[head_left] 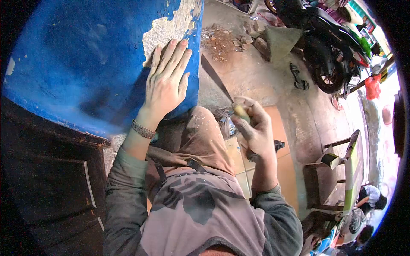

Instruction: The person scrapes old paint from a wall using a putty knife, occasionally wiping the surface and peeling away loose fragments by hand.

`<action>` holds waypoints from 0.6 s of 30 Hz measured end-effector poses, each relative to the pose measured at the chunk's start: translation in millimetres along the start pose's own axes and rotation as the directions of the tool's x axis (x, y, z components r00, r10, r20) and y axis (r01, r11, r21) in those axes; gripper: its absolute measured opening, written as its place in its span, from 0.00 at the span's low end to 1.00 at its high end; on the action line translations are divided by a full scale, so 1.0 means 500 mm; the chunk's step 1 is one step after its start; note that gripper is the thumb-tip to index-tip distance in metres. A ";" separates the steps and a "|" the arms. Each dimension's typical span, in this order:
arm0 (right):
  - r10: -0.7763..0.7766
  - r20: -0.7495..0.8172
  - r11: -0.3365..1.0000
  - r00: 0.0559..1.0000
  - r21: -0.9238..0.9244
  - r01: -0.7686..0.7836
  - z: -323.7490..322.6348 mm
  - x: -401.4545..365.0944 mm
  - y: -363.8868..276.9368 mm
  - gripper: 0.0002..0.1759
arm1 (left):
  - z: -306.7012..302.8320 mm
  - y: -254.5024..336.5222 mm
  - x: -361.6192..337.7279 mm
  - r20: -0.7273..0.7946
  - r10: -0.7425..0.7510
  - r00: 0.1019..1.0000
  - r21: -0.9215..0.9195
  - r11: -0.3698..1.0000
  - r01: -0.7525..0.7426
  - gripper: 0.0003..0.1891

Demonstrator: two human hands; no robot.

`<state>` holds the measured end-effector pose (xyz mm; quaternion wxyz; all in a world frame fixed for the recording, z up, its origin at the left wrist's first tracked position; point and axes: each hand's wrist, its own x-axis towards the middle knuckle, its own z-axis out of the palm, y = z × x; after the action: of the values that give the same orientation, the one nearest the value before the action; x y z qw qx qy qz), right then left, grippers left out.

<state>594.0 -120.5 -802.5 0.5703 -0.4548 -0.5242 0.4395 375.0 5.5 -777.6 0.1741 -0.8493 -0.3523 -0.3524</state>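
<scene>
My left hand (165, 87) lies flat, fingers stretched out, against a blue painted wall (77, 59). Its fingertips touch the lower part of a bare, whitish patch (171, 30) where the paint has come off. In my right hand (258, 126) is a long-bladed knife (217, 79), gripped by its pale yellowish handle. The dark blade points up and left, its tip near the wall's right edge and apart from my left hand. Below, between my arms, is my dusty trouser knee (203, 126), specked with pale flakes.
Rubble (220, 42) and broken stones lie on the concrete floor beyond the wall's edge. A parked motorcycle (326, 47) and a sandal (298, 77) are at upper right. A wooden bench (329, 166) stands at right, with people (369, 198) farther off. A dark wooden door (47, 183) is at left.
</scene>
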 end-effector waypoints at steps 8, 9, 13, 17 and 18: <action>-0.093 -0.073 0.956 0.993 -0.286 0.068 -0.026 0.026 -0.198 0.20 | -0.078 0.019 0.010 0.047 -0.010 0.999 -0.083 0.996 0.014 0.27; -0.101 -0.075 0.949 0.992 -0.306 0.073 -0.026 0.025 -0.215 0.20 | -0.091 0.028 0.013 0.036 -0.015 0.999 -0.081 0.997 0.018 0.25; -0.085 -0.090 0.960 0.992 -0.275 0.057 -0.031 0.021 -0.241 0.19 | -0.129 0.040 -0.002 0.019 -0.053 0.998 -0.145 0.988 0.055 0.26; -0.070 -0.084 0.969 0.994 -0.243 0.048 -0.021 0.018 -0.236 0.18 | -0.132 0.053 -0.029 0.045 -0.092 0.995 -0.259 0.961 0.101 0.26; -0.074 -0.088 0.968 0.993 -0.245 0.050 -0.017 0.020 -0.237 0.18 | -0.125 0.060 -0.033 0.042 -0.088 0.995 -0.262 0.960 0.096 0.26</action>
<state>605.9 -135.0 -685.0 0.5486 -0.5251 -0.5597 0.3318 358.7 -56.9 -747.7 0.0379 -0.8527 -0.3442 -0.3911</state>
